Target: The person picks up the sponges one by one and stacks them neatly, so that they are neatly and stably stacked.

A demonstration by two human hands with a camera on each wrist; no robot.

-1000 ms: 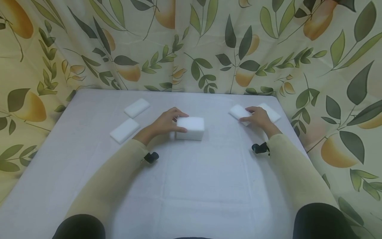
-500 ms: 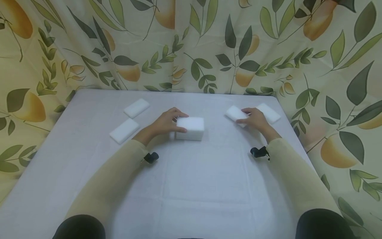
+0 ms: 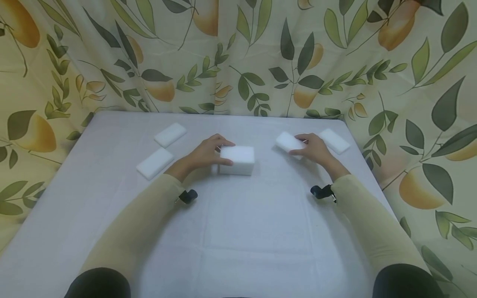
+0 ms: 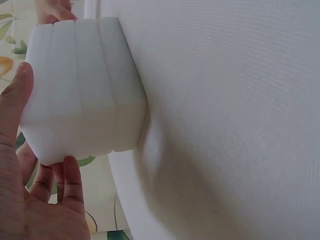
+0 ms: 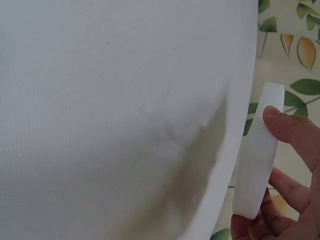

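Note:
A stack of white sponge blocks (image 3: 238,160) stands mid-table, and the left wrist view shows its several flat layers. My left hand (image 3: 206,153) grips the stack from its left side, thumb on the near side and fingers on the far side. In my right hand (image 3: 316,148) a single white sponge block (image 3: 289,142) is pinched between thumb and fingers. The right wrist view shows that sponge edge-on, raised off the white cloth with a shadow below it. Part of its right end is hidden by the hand.
Two loose white sponges, one nearer (image 3: 155,163) and one farther (image 3: 170,135), lie left of the left hand. Another sponge (image 3: 334,141) lies behind the right hand near the table's right edge. A leaf-and-fruit-patterned curtain (image 3: 253,58) hangs behind the white-covered table (image 3: 257,231).
My right hand has lifted its sponge and carried it left, away from the sponge lying at the right. The left hand and the stack have stayed in place.

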